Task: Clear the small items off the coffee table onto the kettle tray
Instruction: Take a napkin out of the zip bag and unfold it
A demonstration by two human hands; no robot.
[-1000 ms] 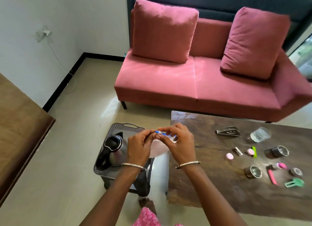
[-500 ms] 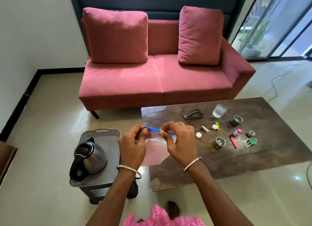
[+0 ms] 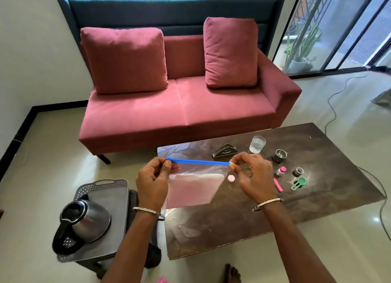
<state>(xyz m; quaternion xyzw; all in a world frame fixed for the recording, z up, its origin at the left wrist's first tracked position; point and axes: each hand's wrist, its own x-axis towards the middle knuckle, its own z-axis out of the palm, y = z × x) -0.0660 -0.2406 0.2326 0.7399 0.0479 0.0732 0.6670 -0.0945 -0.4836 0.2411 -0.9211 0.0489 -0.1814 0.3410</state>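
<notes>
Clear zip bag held taut above coffee table's near-left end.

Kettle [image 3: 84, 223] stands on grey tray [image 3: 118, 200], left of table. Left hand [image 3: 152, 181] pinches one end of the bag's [image 3: 194, 187] blue zip strip [image 3: 197, 161]; right hand [image 3: 254, 177] pinches the other. Small items lie on coffee table [image 3: 232, 225]: pink cap [image 3: 231, 178], glass [image 3: 257, 144], metal cup [image 3: 279, 155], green clip [image 3: 298, 183].

The dark desk [image 3: 243, 225] carries a glass [image 3: 257, 144], two steel cups [image 3: 279, 155], and a pink disc [image 3: 231, 178]. A grey tray [image 3: 118, 198] beside it holds the kettle [image 3: 84, 221].
</notes>
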